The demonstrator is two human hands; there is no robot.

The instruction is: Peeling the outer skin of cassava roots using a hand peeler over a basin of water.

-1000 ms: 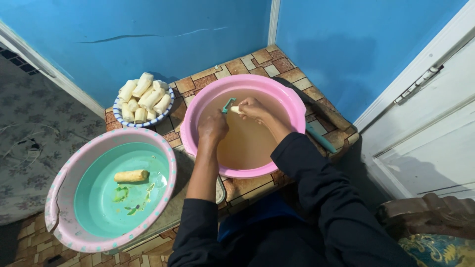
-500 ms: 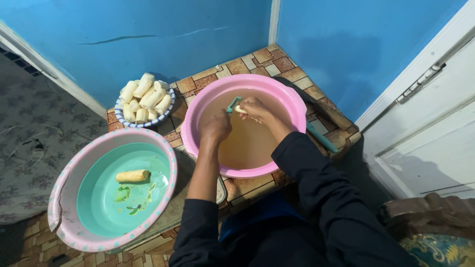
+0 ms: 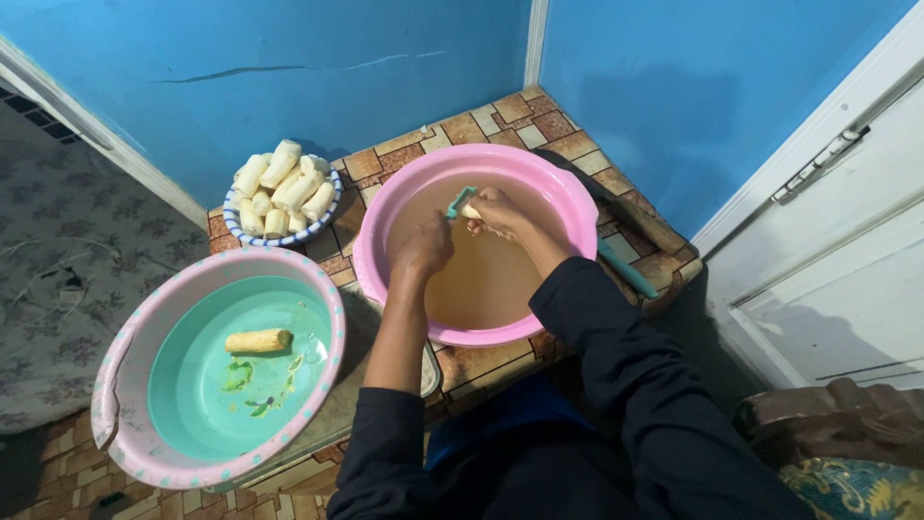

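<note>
Blue walls, a white door, a tiled ledge (image 3: 568, 144). Working over the pink basin (image 3: 568, 197) of brown water: right hand (image 3: 500, 214) clamping fingers on a pale peeled root piece (image 3: 470, 210), a teal peeler (image 3: 460, 199) against it. Left hand (image 3: 423, 252) curling, grip impossible to tell. Probably feeling firm, light, wet and slippery; best gripping round the ends. Sitting nearby: a heaped bowl of pieces (image 3: 279, 188), a teal basin (image 3: 217, 366) holding one.
</note>
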